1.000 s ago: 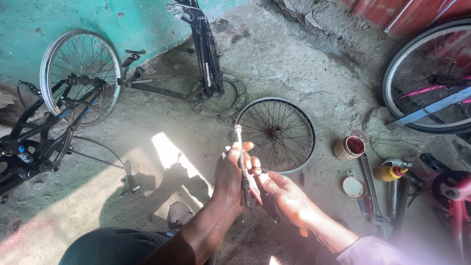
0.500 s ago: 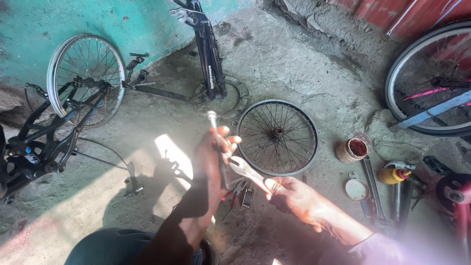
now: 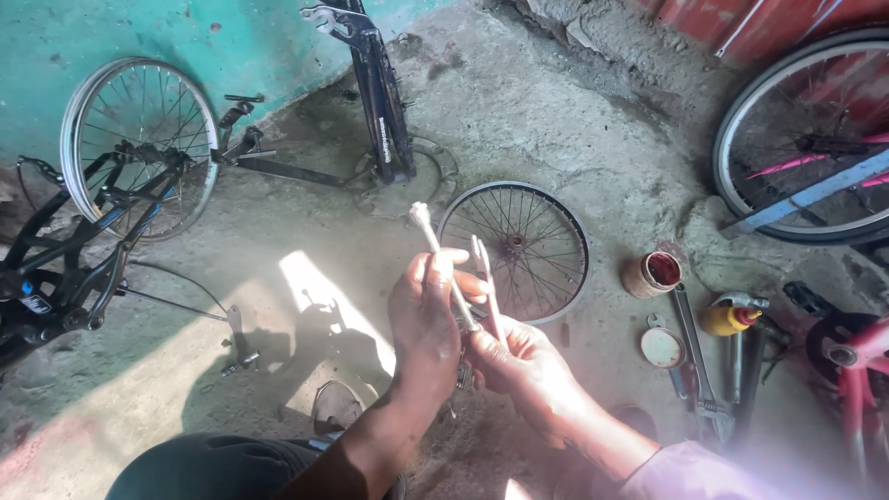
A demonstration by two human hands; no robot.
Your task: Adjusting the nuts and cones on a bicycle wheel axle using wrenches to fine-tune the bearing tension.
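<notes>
Left hand (image 3: 424,310) is closed round a long thin pale metal rod (image 3: 435,255) that sticks out toward 11 o'clock, knobbed tip up; right hand (image 3: 519,361), touching it at 4 o'clock, pinches a flat pale metal wrench (image 3: 487,282) pointing to 12, just beside the rod. Judged from this, the work looks mid-way: both pieces are held up off the ground and not joined, no fitting on any wheel visible. Farther out: small spoked bicycle wheel (image 3: 515,248) flat on the concrete at 1 o'clock, open tin of red grease (image 3: 653,273) at 3, upturned black bicycle frame (image 3: 83,241) at 10.
</notes>
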